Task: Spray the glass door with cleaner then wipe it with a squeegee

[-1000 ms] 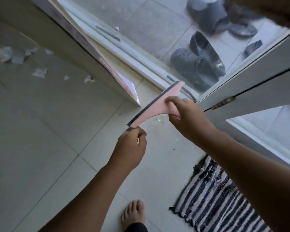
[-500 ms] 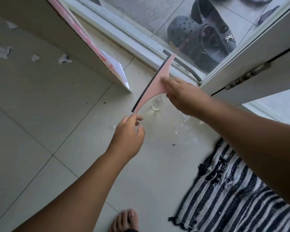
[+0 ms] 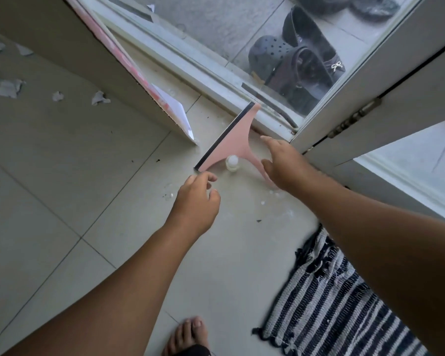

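Squeegee (image 3: 231,142) on the floor (image 3: 113,201), just beside the glass door (image 3: 216,29).
The right hand (image 3: 285,165) has a wide grip over the handle, the left hand (image 3: 195,199) a loose, empty grip; the person should probably close firmly on the handle without knocking the small bottle (image 3: 232,162).

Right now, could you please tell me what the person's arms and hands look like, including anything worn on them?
The left forearm and right forearm are bare up to the picture's edge, with no sleeve in view. The left hand and right hand wear no gloves, and no ring, watch or bracelet shows on the sides that the head camera sees.
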